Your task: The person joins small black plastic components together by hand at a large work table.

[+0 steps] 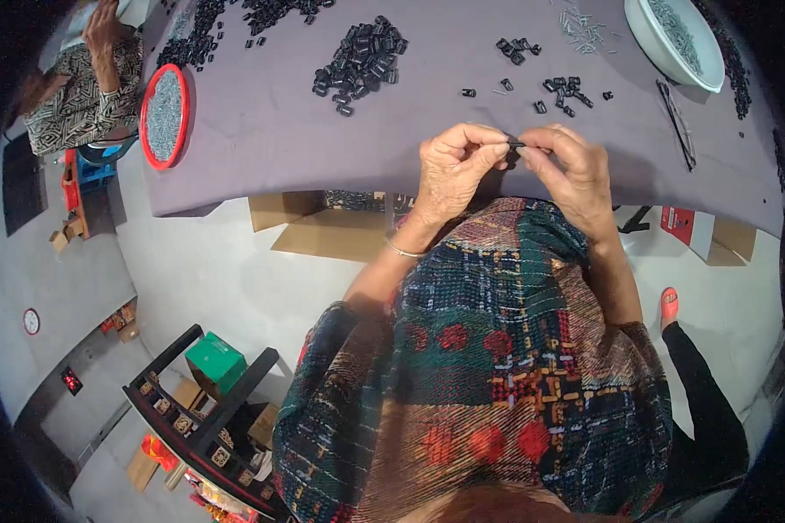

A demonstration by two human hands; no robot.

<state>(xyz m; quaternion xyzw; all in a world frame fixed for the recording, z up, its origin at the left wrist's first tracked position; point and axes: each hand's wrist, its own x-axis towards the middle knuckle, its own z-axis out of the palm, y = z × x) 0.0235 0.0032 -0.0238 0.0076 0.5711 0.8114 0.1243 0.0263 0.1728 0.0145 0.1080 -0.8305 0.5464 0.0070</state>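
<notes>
My left hand (452, 166) and my right hand (571, 166) meet at the near edge of a grey-purple table (262, 131). Between their fingertips they pinch a small black plastic part (515, 144). A silver bangle sits on my left wrist. A heap of the same black parts (362, 63) lies further out on the table, to the left of my hands. A smaller scatter of black parts (565, 90) lies just beyond my right hand. Thin metal pins (582, 26) are strewn at the far side.
A white bowl (674, 50) of metal pins stands at the far right, a red-rimmed round tray (165, 115) of pins at the left edge. Another person (87, 78) in a patterned top sits at the far left. Cardboard boxes (314, 227) lie under the table.
</notes>
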